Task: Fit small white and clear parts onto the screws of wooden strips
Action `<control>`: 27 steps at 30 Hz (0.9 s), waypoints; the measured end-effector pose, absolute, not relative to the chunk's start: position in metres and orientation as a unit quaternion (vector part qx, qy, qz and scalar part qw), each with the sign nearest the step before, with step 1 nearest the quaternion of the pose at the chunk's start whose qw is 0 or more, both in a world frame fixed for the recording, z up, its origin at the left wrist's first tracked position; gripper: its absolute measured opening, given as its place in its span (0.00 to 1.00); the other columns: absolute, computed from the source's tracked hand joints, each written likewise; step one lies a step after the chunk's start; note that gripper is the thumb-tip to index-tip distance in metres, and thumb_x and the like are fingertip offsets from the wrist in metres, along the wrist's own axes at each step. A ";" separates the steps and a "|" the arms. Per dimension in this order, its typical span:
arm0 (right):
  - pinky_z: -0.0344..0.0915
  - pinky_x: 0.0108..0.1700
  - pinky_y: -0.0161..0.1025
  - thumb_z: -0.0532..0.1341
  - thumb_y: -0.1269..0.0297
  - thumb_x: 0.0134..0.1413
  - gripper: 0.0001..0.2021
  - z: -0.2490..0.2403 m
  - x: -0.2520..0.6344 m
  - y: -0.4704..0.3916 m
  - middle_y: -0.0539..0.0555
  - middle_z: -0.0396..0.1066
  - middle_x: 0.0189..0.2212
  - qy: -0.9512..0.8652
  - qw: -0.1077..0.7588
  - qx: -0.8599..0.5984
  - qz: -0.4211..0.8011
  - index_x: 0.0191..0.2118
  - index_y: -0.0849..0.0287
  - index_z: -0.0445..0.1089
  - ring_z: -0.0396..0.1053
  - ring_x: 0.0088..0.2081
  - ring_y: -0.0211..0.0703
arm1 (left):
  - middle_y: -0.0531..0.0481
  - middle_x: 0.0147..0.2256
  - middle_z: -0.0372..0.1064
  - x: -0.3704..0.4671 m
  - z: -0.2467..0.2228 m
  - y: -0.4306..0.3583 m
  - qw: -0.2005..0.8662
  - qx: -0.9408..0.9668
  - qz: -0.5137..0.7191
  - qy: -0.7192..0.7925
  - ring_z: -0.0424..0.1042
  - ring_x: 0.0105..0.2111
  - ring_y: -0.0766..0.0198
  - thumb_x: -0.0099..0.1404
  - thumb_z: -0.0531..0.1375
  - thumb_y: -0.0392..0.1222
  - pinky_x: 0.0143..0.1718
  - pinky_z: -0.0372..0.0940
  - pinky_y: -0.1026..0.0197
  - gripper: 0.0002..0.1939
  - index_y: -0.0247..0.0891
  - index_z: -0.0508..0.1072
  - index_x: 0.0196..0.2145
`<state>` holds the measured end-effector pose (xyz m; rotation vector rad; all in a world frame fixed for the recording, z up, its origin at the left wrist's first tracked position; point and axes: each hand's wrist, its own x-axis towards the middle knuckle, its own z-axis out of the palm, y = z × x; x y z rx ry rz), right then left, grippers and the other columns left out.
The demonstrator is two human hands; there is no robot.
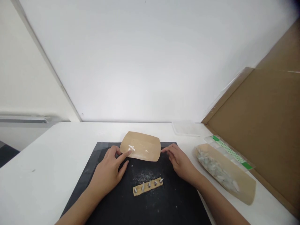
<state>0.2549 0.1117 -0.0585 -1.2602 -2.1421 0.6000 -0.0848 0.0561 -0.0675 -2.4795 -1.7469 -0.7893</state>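
A shallow tan paper tray (140, 139) lies at the back of a black mat (112, 193), with a small cluster of white bits (131, 147) on its left side and a stray bit near its middle. My left hand (110, 168) is at the tray's left front, fingers apart, the index fingertip on or just beside the white bits. At the right edge of the tray is my right hand (179, 162), its fingertips close to the rim and its fingers loosely bent; contact cannot be told. Nearer me lies a narrow tan strip (152, 185) bearing several small metal pieces with whitish bits.
On the right stands another tan tray (246, 190) holding many pale translucent pieces (217, 168). Beside it lies a clear sleeve with a green label (231, 152). A clear plastic lid (186, 128) rests by the back wall. A cardboard panel (264, 125) bounds the right side.
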 end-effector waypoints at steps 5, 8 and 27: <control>0.69 0.49 0.48 0.50 0.66 0.71 0.15 -0.049 0.253 0.109 0.55 0.70 0.42 -0.774 0.324 -0.486 0.245 0.45 0.52 0.75 0.71 0.43 0.49 | 0.44 0.44 0.62 -0.083 -0.065 0.056 0.026 -0.787 -0.243 -0.566 0.68 0.42 0.54 0.77 0.55 0.43 0.34 0.68 0.60 0.11 0.48 0.78 0.47; 0.68 0.45 0.45 0.52 0.66 0.69 0.12 -0.045 0.254 0.109 0.53 0.71 0.37 -0.760 0.336 -0.492 0.261 0.41 0.53 0.73 0.69 0.39 0.47 | 0.45 0.43 0.61 -0.084 -0.062 0.055 0.023 -0.795 -0.235 -0.559 0.66 0.41 0.54 0.78 0.53 0.43 0.32 0.65 0.61 0.13 0.46 0.78 0.44; 0.53 0.24 0.34 0.54 0.50 0.73 0.14 -0.041 0.235 0.092 0.45 0.59 0.22 -0.682 0.443 -0.482 0.326 0.44 0.54 0.69 0.53 0.22 0.37 | 0.41 0.50 0.66 -0.092 -0.049 0.028 -0.051 -0.868 -0.259 -0.421 0.72 0.48 0.53 0.75 0.59 0.40 0.47 0.74 0.50 0.15 0.43 0.69 0.57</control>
